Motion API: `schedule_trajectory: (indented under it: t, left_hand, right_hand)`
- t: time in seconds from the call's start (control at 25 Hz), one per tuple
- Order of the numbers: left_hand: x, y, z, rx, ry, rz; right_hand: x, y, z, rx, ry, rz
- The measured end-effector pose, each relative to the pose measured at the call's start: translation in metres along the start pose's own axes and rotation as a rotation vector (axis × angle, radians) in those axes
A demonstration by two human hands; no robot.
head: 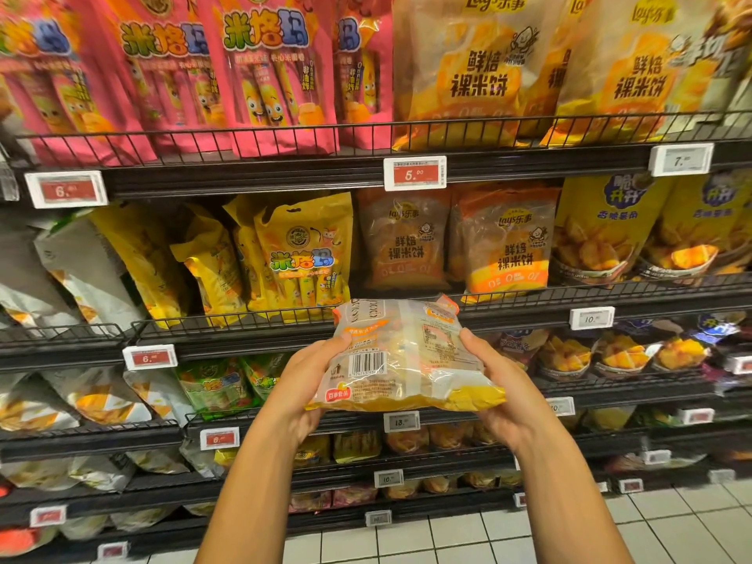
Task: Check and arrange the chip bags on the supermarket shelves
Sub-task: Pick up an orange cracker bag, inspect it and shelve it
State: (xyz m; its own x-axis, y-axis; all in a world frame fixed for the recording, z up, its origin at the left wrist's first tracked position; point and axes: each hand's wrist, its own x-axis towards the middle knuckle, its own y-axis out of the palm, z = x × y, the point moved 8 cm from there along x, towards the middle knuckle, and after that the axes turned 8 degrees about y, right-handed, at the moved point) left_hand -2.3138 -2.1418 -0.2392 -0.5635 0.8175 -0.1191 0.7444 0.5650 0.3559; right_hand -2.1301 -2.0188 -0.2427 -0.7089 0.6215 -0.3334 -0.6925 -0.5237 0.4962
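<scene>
I hold one orange and clear snack bag in front of the shelves, its back side with a barcode facing me. My left hand grips its left edge. My right hand grips its right edge. Behind it on the second shelf stand two matching orange bags, and to their left a yellow bag with cartoon sticks. Both hands' fingers are hidden behind the bag.
The black wire-fronted shelf rail runs at hand height. Pink bags and large orange bags fill the top shelf. Price tags hang from shelf edges. White tile floor lies below right.
</scene>
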Motion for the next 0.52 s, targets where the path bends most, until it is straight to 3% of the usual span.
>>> schedule_trajectory:
  t: [0.24,0.52]
  left_hand:
    - [-0.002,0.004,-0.010,-0.001,0.072,0.096]
    - [-0.007,0.015,-0.019,0.193,0.272,0.244]
  right_hand:
    - [0.001,-0.005,0.002,-0.060,-0.023,-0.005]
    - [-0.002,0.001,0.010,-0.282,-0.167,0.039]
